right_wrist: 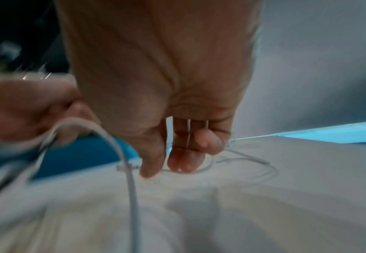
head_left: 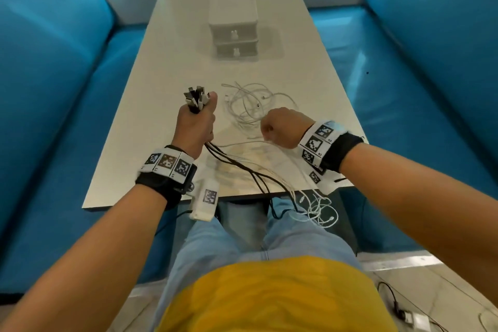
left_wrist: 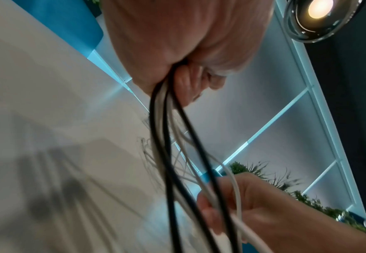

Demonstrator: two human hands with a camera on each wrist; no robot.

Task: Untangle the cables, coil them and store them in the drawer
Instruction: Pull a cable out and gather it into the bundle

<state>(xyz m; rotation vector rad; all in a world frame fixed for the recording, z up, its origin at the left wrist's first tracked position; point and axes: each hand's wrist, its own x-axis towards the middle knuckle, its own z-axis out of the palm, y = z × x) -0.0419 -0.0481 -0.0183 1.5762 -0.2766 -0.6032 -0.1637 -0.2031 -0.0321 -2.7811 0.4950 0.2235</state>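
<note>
My left hand [head_left: 196,127] is fisted round a bundle of cables [head_left: 237,164], black + white mixed, w/ the plug ends [head_left: 195,97] fanned up above my thumb. The long axis runs from those plugs down thru the fist, across the near edge of the desk [head_left: 167,67] and off it; the loose tails [head_left: 318,210] dangle over my lap. So plugs point up + far, tails point near + down.

My right hand [head_left: 283,127] is curled just right of the left. In the left wrist view it holds a white cable [left_wrist: 238,196] from the bundle; the right wrist view is too blurred to show how exactly.

A 2nd heap, loose white cables [head_left: 253,105], lies tangled on the desk just beyond both hands. The small 2-drawer unit [head_left: 234,32] sits farther along the desk's middle, both drawers closed.

Handling, my guess: all light, soft, floppy, a bit slick; no stiffness to hold a coil's shape. Plugs are the only hard bits and they snag loops. Best to grip near the plug, then run the free hand down 1 strand to pull it free, not yank the tails.
</note>
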